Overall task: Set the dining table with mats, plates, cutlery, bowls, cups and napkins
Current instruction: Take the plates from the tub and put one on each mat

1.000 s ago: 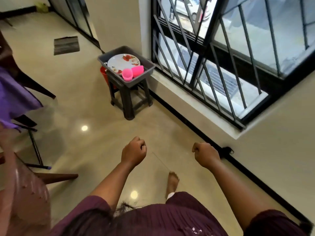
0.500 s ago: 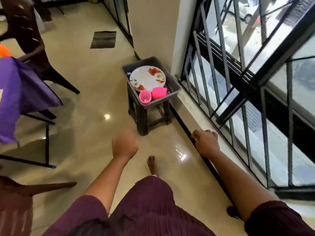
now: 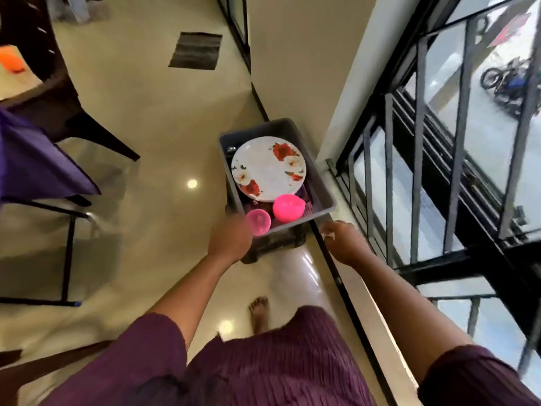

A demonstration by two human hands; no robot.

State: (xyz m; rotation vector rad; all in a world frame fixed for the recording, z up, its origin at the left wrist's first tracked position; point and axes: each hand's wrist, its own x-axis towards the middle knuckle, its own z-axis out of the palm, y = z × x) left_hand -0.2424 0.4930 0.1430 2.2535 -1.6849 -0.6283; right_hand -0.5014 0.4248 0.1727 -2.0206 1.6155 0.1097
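Note:
A grey plastic tub rests on a dark stool beside the window grille. Inside lie a white plate with red flowers, a pink cup and a pink bowl; a dark metal item shows at the tub's far corner. My left hand hovers at the tub's near left corner, next to the pink cup, fingers curled, holding nothing. My right hand is loosely closed just past the tub's near right corner, empty.
The dining table under a purple cloth stands to the left with a dark chair behind it. An orange object sits on the table. The window grille runs along the right. A striped mat lies on the floor ahead.
I have walked up to the stool; the tub is now much closer. Both hands have reached forward to the tub's near corners.

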